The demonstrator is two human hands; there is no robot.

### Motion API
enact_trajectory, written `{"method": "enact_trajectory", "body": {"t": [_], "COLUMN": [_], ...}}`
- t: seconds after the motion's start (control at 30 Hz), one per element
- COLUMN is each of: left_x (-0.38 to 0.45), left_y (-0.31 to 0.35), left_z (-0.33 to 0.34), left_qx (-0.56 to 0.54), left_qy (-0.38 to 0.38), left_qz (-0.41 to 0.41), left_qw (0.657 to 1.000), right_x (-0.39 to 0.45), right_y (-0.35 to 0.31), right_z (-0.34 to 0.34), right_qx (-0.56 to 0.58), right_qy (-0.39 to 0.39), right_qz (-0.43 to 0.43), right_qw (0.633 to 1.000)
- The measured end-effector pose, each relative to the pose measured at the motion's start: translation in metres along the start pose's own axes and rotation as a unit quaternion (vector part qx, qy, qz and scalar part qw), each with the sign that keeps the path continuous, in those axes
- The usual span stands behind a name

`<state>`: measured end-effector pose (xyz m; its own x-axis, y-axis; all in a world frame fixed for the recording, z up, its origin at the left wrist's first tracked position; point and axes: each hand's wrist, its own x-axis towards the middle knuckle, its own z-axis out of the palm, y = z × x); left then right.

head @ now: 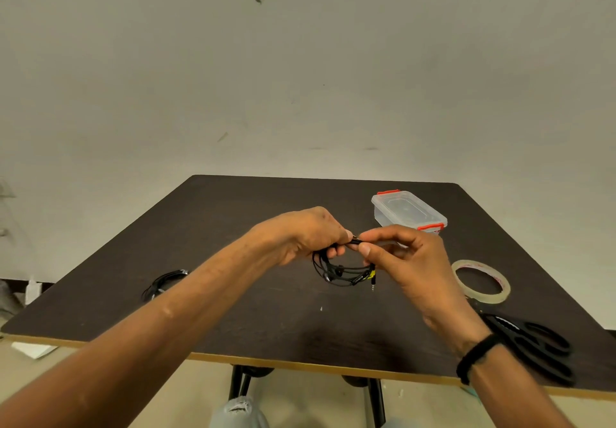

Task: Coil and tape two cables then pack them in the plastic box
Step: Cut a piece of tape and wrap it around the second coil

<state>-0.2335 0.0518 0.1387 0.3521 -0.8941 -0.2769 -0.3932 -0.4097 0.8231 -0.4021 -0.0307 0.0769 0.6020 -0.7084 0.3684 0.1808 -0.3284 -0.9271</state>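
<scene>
**Both hands on one coil, tape lying to the right**

The dark table (233, 311) carries everything, and both forearms reach in over its near edge to meet above the middle. At the far right stands the clear plastic box (408, 209), its lid seated and its red clips showing at both ends. Nearer on the right lies the roll of clear tape (481, 297), flat on the top, with black scissors (536, 347) closer still to the near edge. On the left, partly hidden behind the left forearm, a second black cable (165, 282) rests in a loose bundle, well apart from the hands.

The coiled black cable (343, 272) hangs just above the table between the hands, its loops drooping and a plug end dangling at its right side. The left hand (306, 234) is closed around the top of the coil, knuckles up. The right hand (406, 261) pinches the same strand just beside it between thumb and forefinger, the other fingers curled loosely.

The tape lies just right of the right hand, so that hand is the natural one to fetch it while the left keeps the loops together. Whether the coil is fully wound is hard to tell.
</scene>
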Motion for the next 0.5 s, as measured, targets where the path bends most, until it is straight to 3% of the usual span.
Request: {"method": "enact_trajectory", "body": {"t": [0.1, 0.27, 0.37, 0.5], "left_x": [-0.0028, -0.0064, -0.0058, -0.0085], "left_y": [0.0035, 0.0071, 0.0056, 0.0022], "left_z": [0.0005, 0.0024, 0.0027, 0.0062], "left_qx": [-0.015, -0.015, -0.023, -0.001], "left_qy": [-0.006, 0.007, 0.022, 0.033], "left_qz": [-0.01, -0.023, -0.019, -0.01], "left_qw": [1.0, 1.0, 0.999, 0.999], "right_x": [0.0003, -0.0014, -0.0021, -0.0073], "right_y": [0.0036, 0.0081, 0.0083, 0.0106], "right_z": [-0.0026, -0.0068, -0.0065, 0.0021], "right_qx": [-0.138, -0.304, -0.299, -0.249], "right_qy": [-0.005, -0.025, -0.028, 0.02], "right_qz": [-0.099, -0.228, -0.227, -0.164], "right_qw": [0.985, 0.924, 0.926, 0.955]}}
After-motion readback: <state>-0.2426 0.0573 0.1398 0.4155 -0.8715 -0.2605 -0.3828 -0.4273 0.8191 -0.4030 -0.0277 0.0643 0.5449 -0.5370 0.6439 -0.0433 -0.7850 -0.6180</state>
